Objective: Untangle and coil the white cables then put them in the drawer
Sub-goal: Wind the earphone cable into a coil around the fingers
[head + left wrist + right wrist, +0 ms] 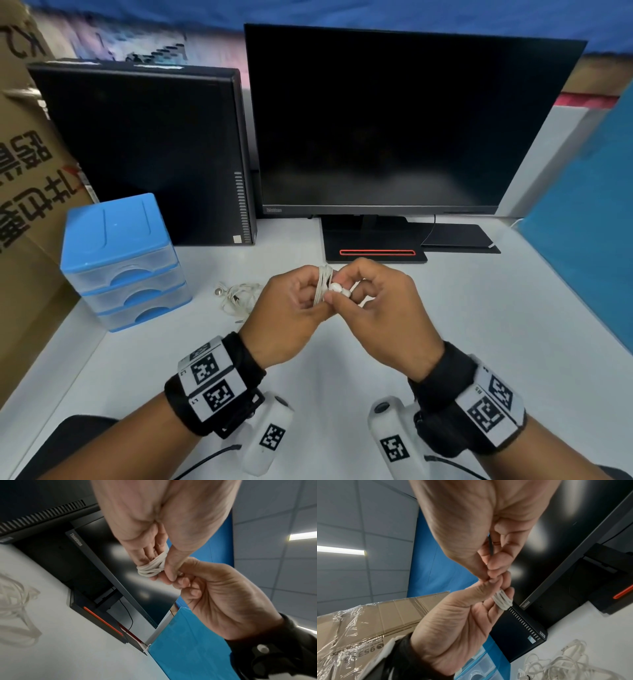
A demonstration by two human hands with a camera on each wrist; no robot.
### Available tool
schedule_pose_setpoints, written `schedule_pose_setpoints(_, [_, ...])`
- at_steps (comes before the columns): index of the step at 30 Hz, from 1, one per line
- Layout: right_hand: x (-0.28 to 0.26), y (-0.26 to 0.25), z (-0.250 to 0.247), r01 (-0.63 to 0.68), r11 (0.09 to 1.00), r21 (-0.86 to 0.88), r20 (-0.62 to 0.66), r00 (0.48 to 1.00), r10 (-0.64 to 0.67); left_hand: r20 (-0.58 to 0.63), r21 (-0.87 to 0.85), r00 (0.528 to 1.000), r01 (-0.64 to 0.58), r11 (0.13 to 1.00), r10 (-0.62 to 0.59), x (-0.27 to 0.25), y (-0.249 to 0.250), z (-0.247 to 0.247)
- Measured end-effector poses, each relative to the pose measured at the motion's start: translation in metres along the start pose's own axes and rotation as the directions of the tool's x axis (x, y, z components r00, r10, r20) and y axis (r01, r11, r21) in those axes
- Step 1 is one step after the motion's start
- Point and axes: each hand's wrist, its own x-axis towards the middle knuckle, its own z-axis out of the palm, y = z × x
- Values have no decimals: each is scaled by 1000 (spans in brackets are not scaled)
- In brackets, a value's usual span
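Note:
One white cable (324, 280) is wound in a small coil round the fingers of my left hand (305, 296), held above the desk in front of the monitor stand. My right hand (349, 291) pinches the coil's loose end, a small white piece (337, 288), right against the left thumb. The left wrist view shows the coil (150, 568) round the fingertips, and the right wrist view shows the same coil (502, 600). A second white cable (236, 298) lies tangled on the desk, left of my hands. The blue drawer unit (120, 260) has all three clear drawers closed.
A black monitor (394, 120) on its stand (376, 251) is straight ahead, a black computer case (147, 150) beside it. Cardboard boxes (24, 192) stand at the left edge. A blue partition (589, 222) closes the right side. The white desk (342, 370) lies beneath my wrists.

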Motion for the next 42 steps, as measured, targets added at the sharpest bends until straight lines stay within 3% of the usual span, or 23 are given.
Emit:
schedule_pose_setpoints(4, [-1,-1,-1,59,998,-6,1,998,-59,40,10,999,-23,1000,23,1,4,-5])
schedule_pose_setpoints(10, [-12,-3,12,259,964,-58,55,965,-256,130,228,988,-108,968,79,-8,-6,5])
schedule_pose_setpoints(12, [-11,-3,11,234,972,6,37,972,-234,110,129,994,-21,991,7,-9,-7,8])
schedule_pose_setpoints(14, [-8,-5,7,209,975,72,3,978,-210,70,-96,992,110,989,-104,-6,-7,7])
schedule_pose_setpoints(17, [-6,0,1,256,966,-35,-64,964,-258,63,-516,952,288,807,-299,2,-3,1])
schedule_pose_setpoints(19, [-8,6,6,279,944,-176,-50,955,-292,45,-623,933,305,720,-357,6,4,-5])
schedule_pose_setpoints(21, [-12,12,17,275,925,-262,-29,956,-292,32,-641,927,307,704,-374,7,7,-6])
schedule_pose_setpoints(25, [-17,17,31,252,907,-337,-126,943,-309,-9,-631,906,323,705,-423,-2,9,7])
schedule_pose_setpoints(29, [-17,19,33,245,884,-399,-144,935,-324,-28,-665,904,302,683,-427,-8,10,17])
schedule_pose_setpoints(32, [-18,19,35,296,840,-455,-95,922,-377,-5,-734,897,296,611,-441,-10,13,16])
schedule_pose_setpoints(35, [-19,16,35,356,755,-551,5,906,-424,13,-733,897,309,606,-441,-12,15,16])
schedule_pose_setpoints(39, [-19,10,32,304,754,-583,92,946,-310,-34,-686,889,311,658,-456,-14,8,22])
schedule_pose_setpoints(42, [-20,8,34,253,743,-619,106,965,-240,-54,-692,873,317,649,-484,-15,2,28])
